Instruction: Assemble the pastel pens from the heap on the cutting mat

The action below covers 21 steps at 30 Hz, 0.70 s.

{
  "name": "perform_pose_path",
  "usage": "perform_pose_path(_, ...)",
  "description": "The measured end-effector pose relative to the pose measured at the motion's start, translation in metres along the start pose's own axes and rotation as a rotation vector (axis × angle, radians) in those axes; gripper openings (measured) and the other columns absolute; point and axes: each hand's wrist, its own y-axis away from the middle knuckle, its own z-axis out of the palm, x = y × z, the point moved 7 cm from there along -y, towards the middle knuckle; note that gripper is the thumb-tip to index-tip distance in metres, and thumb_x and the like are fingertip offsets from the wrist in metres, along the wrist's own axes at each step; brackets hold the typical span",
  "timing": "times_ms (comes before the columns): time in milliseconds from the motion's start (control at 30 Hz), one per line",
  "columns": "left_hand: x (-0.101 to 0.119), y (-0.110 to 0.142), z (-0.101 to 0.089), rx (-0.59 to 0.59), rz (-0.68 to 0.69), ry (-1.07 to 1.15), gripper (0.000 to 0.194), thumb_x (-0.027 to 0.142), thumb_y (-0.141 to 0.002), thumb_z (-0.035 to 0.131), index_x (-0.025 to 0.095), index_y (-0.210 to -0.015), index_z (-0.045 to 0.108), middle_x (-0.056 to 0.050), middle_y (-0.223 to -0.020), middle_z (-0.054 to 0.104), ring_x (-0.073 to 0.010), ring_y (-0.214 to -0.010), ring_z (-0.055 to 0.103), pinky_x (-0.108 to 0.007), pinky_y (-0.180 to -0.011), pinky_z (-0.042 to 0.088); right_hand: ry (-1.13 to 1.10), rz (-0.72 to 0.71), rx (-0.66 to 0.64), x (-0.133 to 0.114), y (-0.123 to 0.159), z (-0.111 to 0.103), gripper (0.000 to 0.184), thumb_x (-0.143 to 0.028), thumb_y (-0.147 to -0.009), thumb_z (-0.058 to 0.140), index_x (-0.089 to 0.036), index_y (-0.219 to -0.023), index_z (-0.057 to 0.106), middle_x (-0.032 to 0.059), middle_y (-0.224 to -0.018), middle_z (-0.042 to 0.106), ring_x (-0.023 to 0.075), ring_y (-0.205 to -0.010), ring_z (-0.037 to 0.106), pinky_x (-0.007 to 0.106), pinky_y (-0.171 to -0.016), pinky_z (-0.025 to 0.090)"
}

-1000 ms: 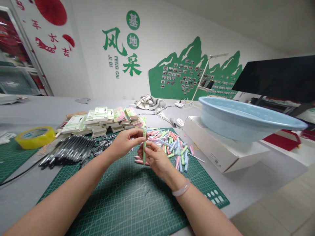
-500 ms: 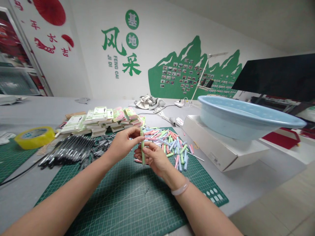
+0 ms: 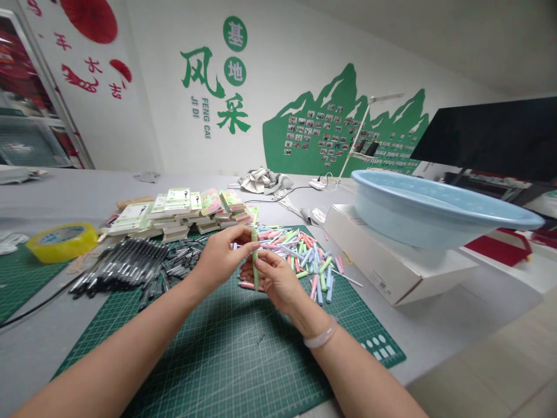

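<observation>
A light green pen [image 3: 255, 268] stands nearly upright between my two hands, above the green cutting mat [image 3: 226, 354]. My left hand [image 3: 224, 252] pinches its upper part between thumb and fingers. Lower down, my right hand [image 3: 276, 278] grips the same pen with thumb and fingertips. Just behind and right of my hands lies a heap of pastel pen parts [image 3: 315, 264] in pink, green and blue. To the left rests a pile of clear pens with black ends [image 3: 126, 264]. A small dark piece [image 3: 260, 338] lies on the mat.
Stacked small boxes [image 3: 176, 209] sit behind the pens. Yellow tape [image 3: 63, 241] lies at the left. On the right, a blue basin [image 3: 426, 212] rests on a white box [image 3: 387, 264]. Crumpled cloth [image 3: 265, 181] and a cable are at the back.
Both hands still hold the green pen in almost the same grip. They appear slightly further right, along with a small shift of the whole view.
</observation>
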Motion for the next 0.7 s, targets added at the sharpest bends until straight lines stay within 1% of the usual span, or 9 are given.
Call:
perform_pose_path(100,-0.005,0.000,0.002,-0.005,-0.039,0.056,0.012,0.029,-0.077,0.056,0.018,-0.075,0.058,0.001,-0.069,0.060,-0.0149,-0.067,0.055,-0.025,-0.065,0.040,-0.029,-0.001,-0.009,-0.001,0.000,0.001,0.027,-0.034,-0.075,0.067,-0.018,-0.095,0.060,0.0048,-0.084,0.069,0.0139,-0.069,0.066,0.026,-0.064,0.050)
perform_pose_path(200,-0.016,-0.002,0.002,0.034,-0.113,0.097,0.014,0.031,-0.074,0.059,0.018,-0.076,0.058,0.001,-0.070,0.061,-0.0148,-0.066,0.055,-0.025,-0.062,0.040,-0.069,0.012,-0.062,0.001,0.000,0.007,0.024,-0.033,-0.079,0.064,-0.015,-0.094,0.060,0.0062,-0.084,0.069,0.0125,-0.067,0.065,0.025,-0.064,0.050)
perform_pose_path(267,-0.024,-0.003,0.004,0.036,-0.176,0.175,0.017,0.033,-0.073,0.061,0.017,-0.075,0.058,0.001,-0.069,0.060,-0.0142,-0.064,0.055,-0.024,-0.060,0.040,-0.089,0.026,-0.092,0.003,0.000,0.010,0.023,-0.034,-0.081,0.061,-0.014,-0.093,0.060,0.0071,-0.084,0.069,0.0119,-0.066,0.065,0.025,-0.063,0.050)
perform_pose_path(333,-0.030,-0.004,0.008,0.008,-0.220,0.306,0.018,0.034,-0.072,0.062,0.016,-0.074,0.057,0.002,-0.067,0.058,-0.0130,-0.062,0.053,-0.024,-0.058,0.039,-0.104,0.029,-0.100,0.003,0.000,0.011,0.025,-0.035,-0.082,0.060,-0.014,-0.095,0.059,0.0076,-0.085,0.069,0.0112,-0.065,0.064,0.024,-0.062,0.050)
perform_pose_path(433,-0.032,-0.003,0.016,-0.073,-0.263,0.481,0.019,0.034,-0.073,0.062,0.017,-0.077,0.055,0.002,-0.067,0.057,-0.0109,-0.060,0.051,-0.022,-0.056,0.038,-0.129,0.026,-0.071,0.002,0.000,0.007,0.028,-0.035,-0.080,0.063,-0.016,-0.099,0.056,0.0071,-0.087,0.069,0.0093,-0.062,0.062,0.021,-0.058,0.049)
perform_pose_path(600,-0.038,0.001,0.025,-0.164,-0.342,0.555,0.025,0.036,-0.073,0.064,0.018,-0.088,0.056,0.004,-0.063,0.056,-0.0080,-0.049,0.045,-0.020,-0.047,0.031,-0.176,0.032,-0.051,0.001,-0.002,0.006,0.029,-0.035,-0.079,0.064,-0.017,-0.100,0.055,0.0056,-0.085,0.069,0.0074,-0.061,0.061,0.018,-0.057,0.048)
perform_pose_path(700,-0.043,0.003,0.031,-0.196,-0.380,0.603,0.027,0.034,-0.070,0.068,0.018,-0.088,0.055,0.004,-0.061,0.056,-0.0082,-0.048,0.047,-0.019,-0.047,0.031,-0.178,0.036,-0.065,0.002,-0.002,0.009,0.029,-0.036,-0.080,0.063,-0.016,-0.099,0.056,0.0062,-0.085,0.069,0.0079,-0.062,0.062,0.019,-0.060,0.050)
